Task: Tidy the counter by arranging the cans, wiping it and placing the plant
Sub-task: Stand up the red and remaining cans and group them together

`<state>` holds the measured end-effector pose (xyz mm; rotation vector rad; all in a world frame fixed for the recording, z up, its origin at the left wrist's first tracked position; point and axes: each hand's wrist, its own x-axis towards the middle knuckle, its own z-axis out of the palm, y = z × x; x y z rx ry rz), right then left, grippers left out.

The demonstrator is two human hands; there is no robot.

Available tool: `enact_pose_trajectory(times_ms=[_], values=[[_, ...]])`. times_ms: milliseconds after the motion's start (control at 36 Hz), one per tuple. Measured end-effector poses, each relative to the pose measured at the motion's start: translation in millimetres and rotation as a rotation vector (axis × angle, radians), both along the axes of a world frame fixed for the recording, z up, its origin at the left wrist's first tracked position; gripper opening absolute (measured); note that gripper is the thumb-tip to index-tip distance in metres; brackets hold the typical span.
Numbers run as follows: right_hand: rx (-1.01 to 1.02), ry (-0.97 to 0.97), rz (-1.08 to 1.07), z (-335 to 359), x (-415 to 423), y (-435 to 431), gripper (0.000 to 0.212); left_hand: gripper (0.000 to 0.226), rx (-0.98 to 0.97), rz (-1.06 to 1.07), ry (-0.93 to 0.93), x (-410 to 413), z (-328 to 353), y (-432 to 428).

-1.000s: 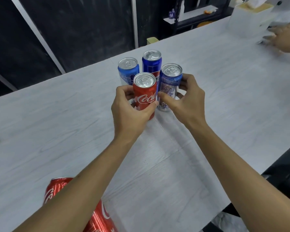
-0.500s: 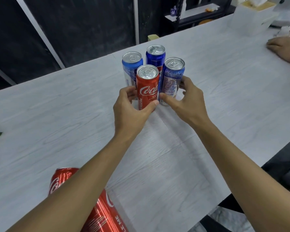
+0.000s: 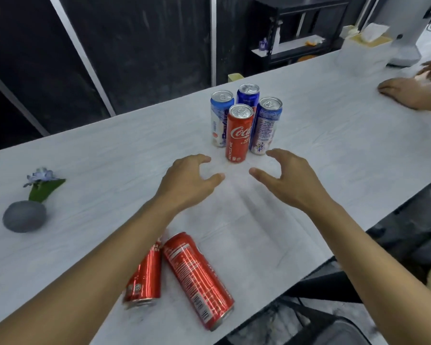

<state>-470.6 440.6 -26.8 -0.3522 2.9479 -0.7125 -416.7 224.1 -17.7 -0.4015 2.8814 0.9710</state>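
Four upright cans (image 3: 239, 133) are clustered on the counter (image 3: 110, 158), and the left hand (image 3: 187, 183) and right hand (image 3: 286, 180) are held just nearer, loosely spread, touching none.

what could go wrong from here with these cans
The two red cans lying on their sides sit near the counter's front edge and could roll off, or get nudged by the left forearm above one. The four upright cans stand tightly bunched; bumping one could topple others.
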Motion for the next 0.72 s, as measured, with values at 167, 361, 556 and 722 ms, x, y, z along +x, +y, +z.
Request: enact_pose_trajectory(times_ms=[167,361,556,722], values=[[0.024,0.054,0.109,25,60,-24,0.075,0.065,-0.122,-0.077,0.054,62,17,-19],[0.04,0.038,0.168,43,125,-59,0.08,0.068,-0.15,-0.074,0.026,125,26,-42],[0.025,0.063,0.203,47,174,-81,0.08,0.064,-0.14,-0.021,0.064,171,31,-58],[0.017,0.004,0.186,42,197,-90,0.079,0.069,-0.08,0.061,0.071,188,23,-61]])
